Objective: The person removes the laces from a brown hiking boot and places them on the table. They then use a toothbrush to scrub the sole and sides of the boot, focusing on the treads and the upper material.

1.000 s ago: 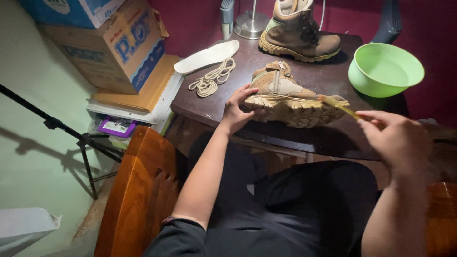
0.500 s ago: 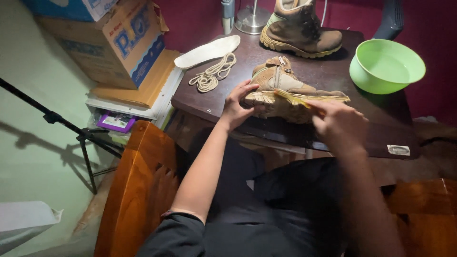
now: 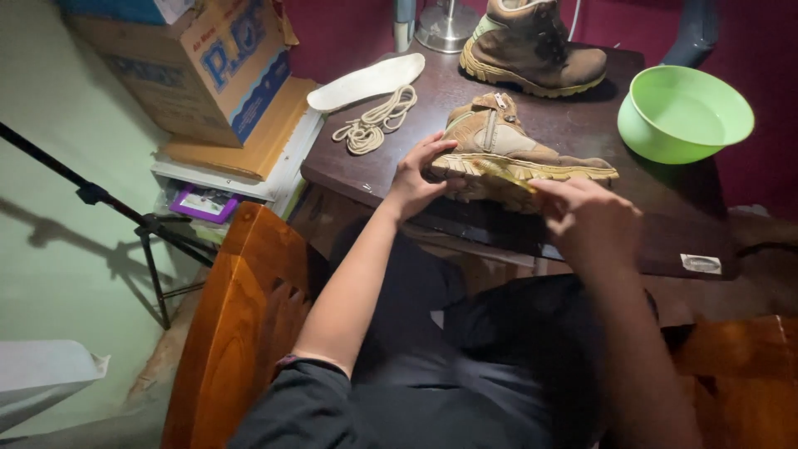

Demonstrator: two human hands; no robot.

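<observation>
My left hand [image 3: 413,179] reaches out with its fingers curled around the heel of the tan boot [image 3: 507,154] lying on its side at the front of the dark counter [image 3: 573,125], while my right hand [image 3: 586,220] pinches a thin yellow strip [image 3: 499,172] against the sole.

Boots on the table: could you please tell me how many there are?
2: one tan boot on its side at the near edge, held by both hands; one darker boot upright at the back. None seem hidden.
</observation>
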